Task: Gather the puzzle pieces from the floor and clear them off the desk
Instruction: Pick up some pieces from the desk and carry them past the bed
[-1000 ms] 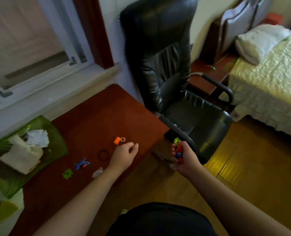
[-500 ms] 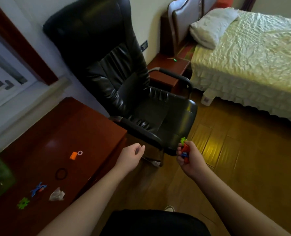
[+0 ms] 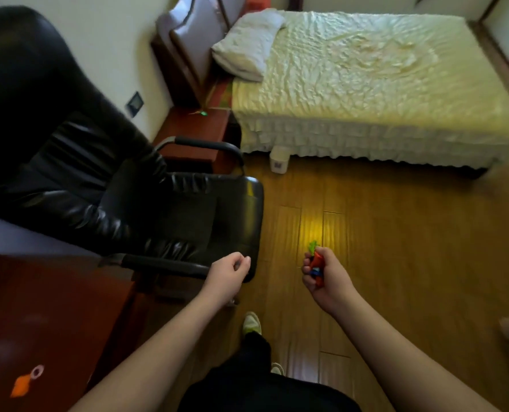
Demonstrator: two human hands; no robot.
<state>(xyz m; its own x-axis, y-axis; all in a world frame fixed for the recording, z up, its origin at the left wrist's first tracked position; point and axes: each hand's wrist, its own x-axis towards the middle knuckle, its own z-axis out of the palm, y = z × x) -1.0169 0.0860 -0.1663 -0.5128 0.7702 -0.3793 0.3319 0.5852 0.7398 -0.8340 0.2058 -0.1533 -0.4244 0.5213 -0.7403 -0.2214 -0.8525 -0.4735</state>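
My right hand (image 3: 324, 278) grips a small bunch of puzzle pieces (image 3: 315, 263), red, blue and green, held over the wooden floor. My left hand (image 3: 228, 276) hangs in front of the chair's armrest with its fingers loosely curled and nothing in it. The red-brown desk (image 3: 54, 307) fills the lower left corner. On it lies an orange piece with a small pale ring (image 3: 25, 382). The other pieces on the desk are out of view.
A black leather office chair (image 3: 98, 173) stands between the desk and a low red bedside table (image 3: 193, 129). A bed with a pale cover (image 3: 366, 84) fills the upper right. A small white box (image 3: 279, 163) sits at its foot. Bare wooden floor (image 3: 396, 248) stretches to the right.
The view has swung right, away from the desk and window toward the bed and floor. Both hands keep their pose; the right still holds the pieces.
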